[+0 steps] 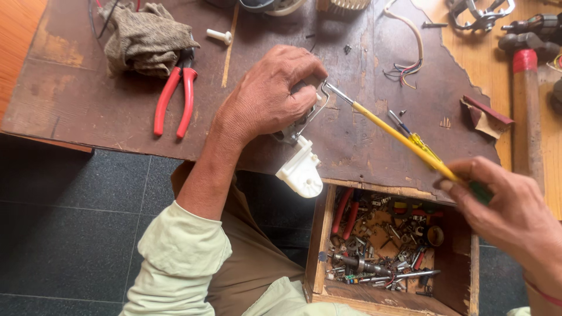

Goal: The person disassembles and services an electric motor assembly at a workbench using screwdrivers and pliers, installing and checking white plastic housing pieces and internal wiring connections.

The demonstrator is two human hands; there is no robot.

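Head view | left hand [266, 96] clamped on white plastic part [300, 171], pinning it at workbench [363, 146] edge to steady it | right hand [509, 213] closed on yellow screwdriver [398, 137], tip at part's metal bracket | open drawer [462, 257] of bits beneath, red pliers [174, 99] left

Yellow screwdriver [404, 140], red-handled pliers [174, 99], seemingly white plastic part [301, 171]

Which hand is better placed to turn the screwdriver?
Right. The right hand already grips the yellow screwdriver, tip at the metal part, while the left hand clamps the white part.
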